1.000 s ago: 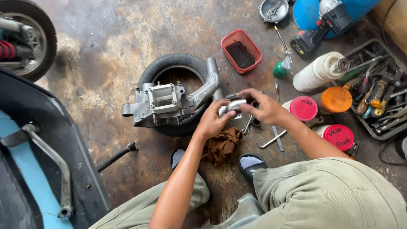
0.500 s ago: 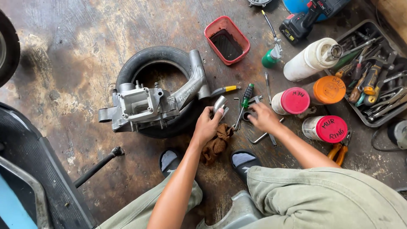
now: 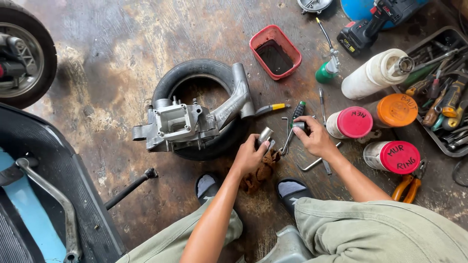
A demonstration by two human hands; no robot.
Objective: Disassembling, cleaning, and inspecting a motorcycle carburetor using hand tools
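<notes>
My left hand [image 3: 249, 157] holds a small shiny metal cylinder [image 3: 264, 135] just above a brown rag [image 3: 261, 174] on the floor. My right hand [image 3: 316, 137] is closed on the handle of a green-and-black screwdriver [image 3: 298, 112] lying among loose metal tools [image 3: 285, 132]. Left of both hands, a grey aluminium engine casing [image 3: 181, 122] rests on a black tyre [image 3: 199, 77], its arm reaching up to the right.
A red tray [image 3: 275, 51] of dark oil sits beyond the tyre. Red-lidded jars [image 3: 352, 122], an orange-lidded jar [image 3: 396, 110], a white bottle [image 3: 375, 74], orange pliers [image 3: 408, 187] and a tool tray [image 3: 441, 104] crowd the right. A scooter body [image 3: 44, 195] and wheel [image 3: 24, 56] stand at left.
My two hands were together on the small metal part; they have separated. The left keeps the part, the right has gone to the screwdriver. The view has also shifted.
</notes>
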